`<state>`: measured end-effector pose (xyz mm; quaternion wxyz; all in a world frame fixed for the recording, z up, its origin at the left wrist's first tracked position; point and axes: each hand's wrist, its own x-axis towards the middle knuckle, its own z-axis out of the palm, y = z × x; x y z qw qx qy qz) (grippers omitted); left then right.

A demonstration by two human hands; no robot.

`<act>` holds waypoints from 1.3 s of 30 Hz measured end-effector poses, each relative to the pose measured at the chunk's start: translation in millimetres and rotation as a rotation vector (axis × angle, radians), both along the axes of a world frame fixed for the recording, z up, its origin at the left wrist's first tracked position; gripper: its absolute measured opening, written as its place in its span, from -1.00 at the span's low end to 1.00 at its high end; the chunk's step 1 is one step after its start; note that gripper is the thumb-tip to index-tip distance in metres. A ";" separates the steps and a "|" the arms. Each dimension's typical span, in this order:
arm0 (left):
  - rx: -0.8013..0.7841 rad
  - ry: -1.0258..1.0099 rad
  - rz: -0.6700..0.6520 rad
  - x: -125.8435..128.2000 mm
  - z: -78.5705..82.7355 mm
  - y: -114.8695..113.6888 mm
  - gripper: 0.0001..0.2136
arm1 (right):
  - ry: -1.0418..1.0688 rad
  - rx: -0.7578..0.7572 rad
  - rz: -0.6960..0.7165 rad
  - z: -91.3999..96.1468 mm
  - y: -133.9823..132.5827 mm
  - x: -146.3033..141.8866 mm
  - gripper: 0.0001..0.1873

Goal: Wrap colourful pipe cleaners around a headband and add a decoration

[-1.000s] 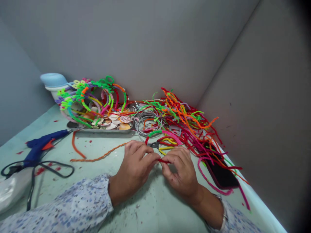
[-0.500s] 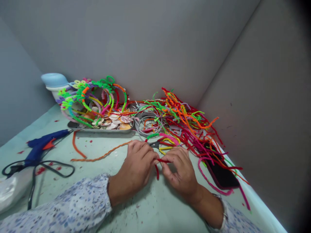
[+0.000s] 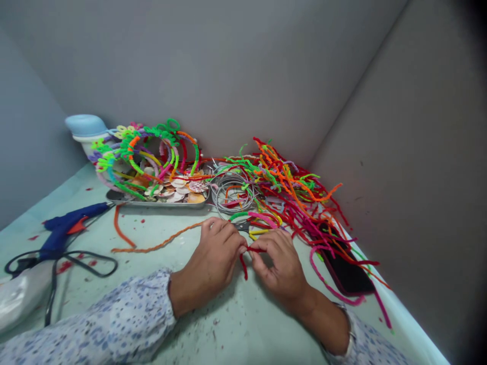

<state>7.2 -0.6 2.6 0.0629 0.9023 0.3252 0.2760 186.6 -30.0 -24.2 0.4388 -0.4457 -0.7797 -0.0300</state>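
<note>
My left hand [image 3: 215, 258] and my right hand [image 3: 279, 266] meet over the pale green table [image 3: 228, 324], fingertips pinched together on a short red pipe cleaner [image 3: 245, 259]. One end of it hangs bent down between the hands. Just beyond my fingers lie small scissors [image 3: 243, 226] with yellow and pink pipe cleaner pieces around them. A twisted orange pipe cleaner [image 3: 152, 246] lies on the table left of my left hand.
A heap of mixed-colour pipe cleaners [image 3: 289, 192] spreads at the back right, partly over a dark phone [image 3: 346, 274]. Wire rings [image 3: 230, 192] lie beside a metal tray [image 3: 155, 202] of decorated hoops. A blue glue gun [image 3: 63, 230] with black cord lies left.
The red pipe cleaner went from straight between my fingertips to bent, with one end now hanging down. Both hands stayed in place and shifted slightly closer together.
</note>
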 end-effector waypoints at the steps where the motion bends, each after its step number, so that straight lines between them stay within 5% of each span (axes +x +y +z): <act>1: -0.007 0.002 0.001 0.3 -0.8 0.2 -0.80 | -0.002 -0.001 0.007 0.1 0.0 -0.3 -0.94; 32: -0.244 -0.095 -0.077 0.8 -3.6 2.8 -0.82 | 0.050 -0.062 0.070 -0.3 -0.4 -0.3 -0.92; 39: -0.153 -0.124 -0.104 -3.7 -1.3 3.9 -0.86 | 0.133 -0.063 0.058 -2.7 1.5 2.2 -0.93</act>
